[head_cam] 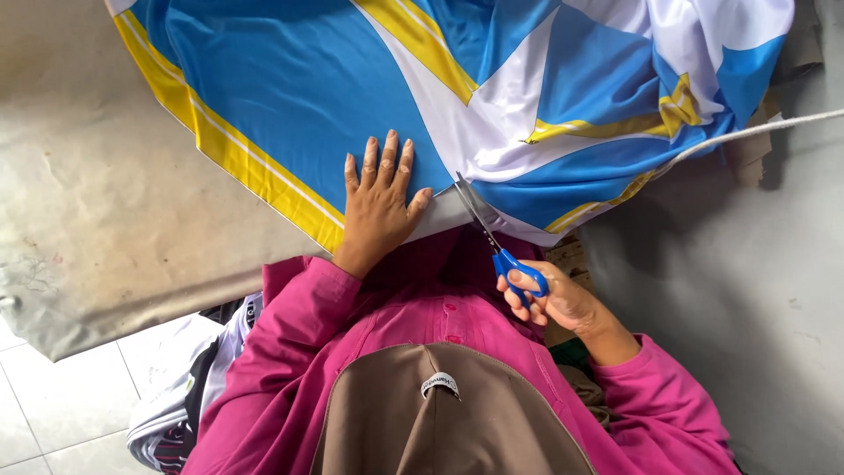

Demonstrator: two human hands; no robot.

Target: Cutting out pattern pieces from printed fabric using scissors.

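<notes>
A large sheet of blue, white and yellow fabric (pixel 352 79) lies spread over a table. My left hand (pixel 380 200) presses flat on its near edge, fingers spread. My right hand (pixel 552 295) grips blue-handled scissors (pixel 492 236), whose metal blades reach into the fabric's edge just right of my left thumb. Pink sleeves cover both arms.
A beige table surface (pixel 97 202) extends to the left. A white cord (pixel 765 130) runs along the right over a grey floor (pixel 747 281). A pile of clothing (pixel 189 396) lies at lower left on white tiles. Brown paper (pixel 571 259) pokes out beneath the fabric.
</notes>
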